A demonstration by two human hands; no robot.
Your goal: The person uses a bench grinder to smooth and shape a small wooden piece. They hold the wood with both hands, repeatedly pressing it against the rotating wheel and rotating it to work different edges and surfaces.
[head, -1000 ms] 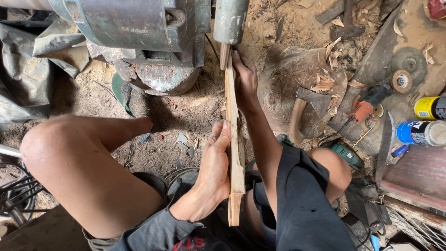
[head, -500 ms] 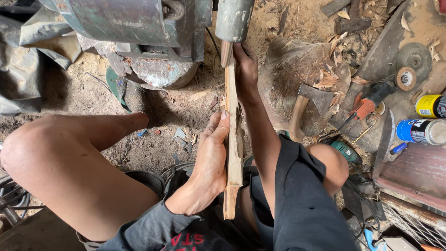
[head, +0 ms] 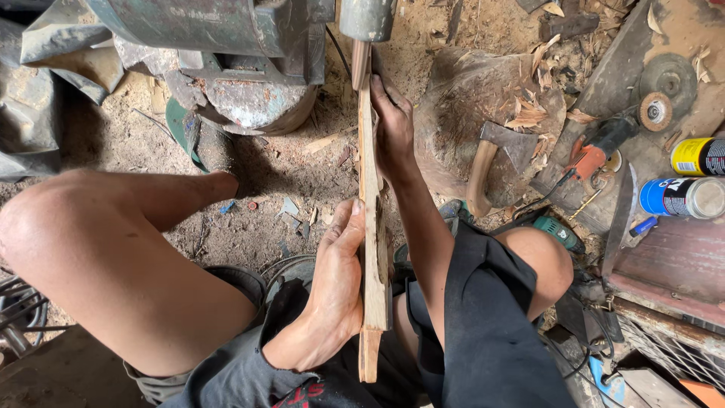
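Left hand, lower centre: closed on near end of a narrow wooden slat set edge-up. Right hand, upper centre: gripping the slat's far end below a grey machine spindle. Right edge: yellow spray can, blue can, both lying capped, contents unseen. Hatchet beside them.

Both hands apparently gripping, arms outstretched

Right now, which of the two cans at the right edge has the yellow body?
The upper can, lying on its side nearer the grinding disc. The lower can just beneath it is blue with a pale end cap.
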